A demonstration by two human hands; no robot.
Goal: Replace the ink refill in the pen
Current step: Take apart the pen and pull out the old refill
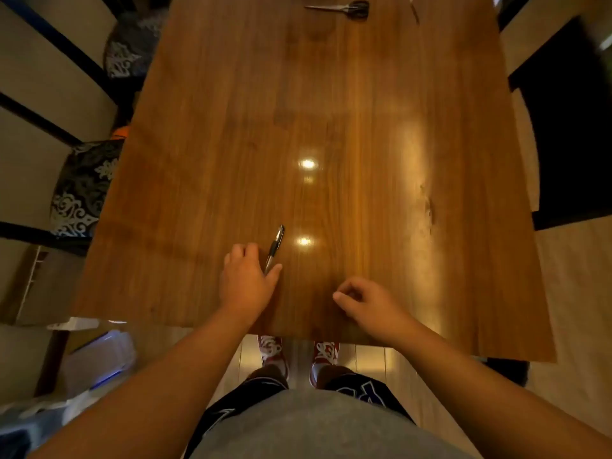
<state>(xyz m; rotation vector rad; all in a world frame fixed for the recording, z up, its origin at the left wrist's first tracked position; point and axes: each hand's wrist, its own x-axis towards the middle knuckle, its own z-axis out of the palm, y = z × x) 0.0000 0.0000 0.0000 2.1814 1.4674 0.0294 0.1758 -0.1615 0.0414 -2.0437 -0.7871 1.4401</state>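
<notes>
A black and clear pen (275, 247) lies on the wooden table (331, 111), its clip end pointing away from me. My left hand (246, 279) rests on the table with thumb and fingers closed around the pen's near tip. My right hand (367, 301) hovers just to the right near the table's front edge, its fingers loosely curled with nothing visible in them. At the far right edge of the table lies a thin stick-like object (414, 9), too blurred to identify.
Black-handled scissors (344, 8) lie at the far end of the table. Two patterned chair cushions (82, 190) stand along the table's left side. A dark chair (569, 127) is on the right. A white box (99, 359) sits on the floor at lower left.
</notes>
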